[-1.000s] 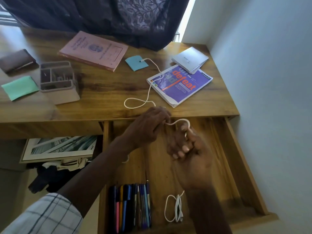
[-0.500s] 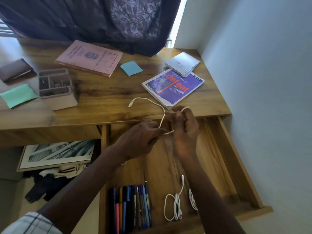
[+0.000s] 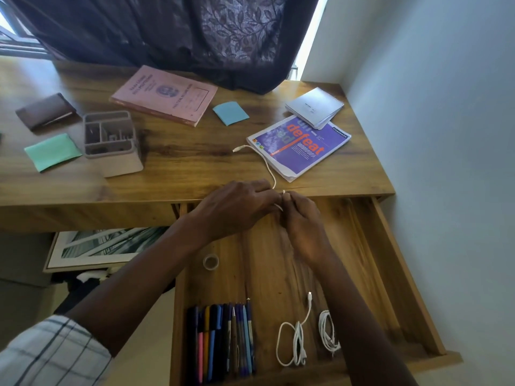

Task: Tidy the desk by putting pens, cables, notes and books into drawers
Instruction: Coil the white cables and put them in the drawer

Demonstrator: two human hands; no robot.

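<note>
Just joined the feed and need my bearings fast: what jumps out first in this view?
The left hand and right hand meet at the front edge of the desk, both pinching a white cable whose free end lies beside the purple book. Below them, the open drawer holds a row of pens at its near left and two coiled cables to their right.
</note>
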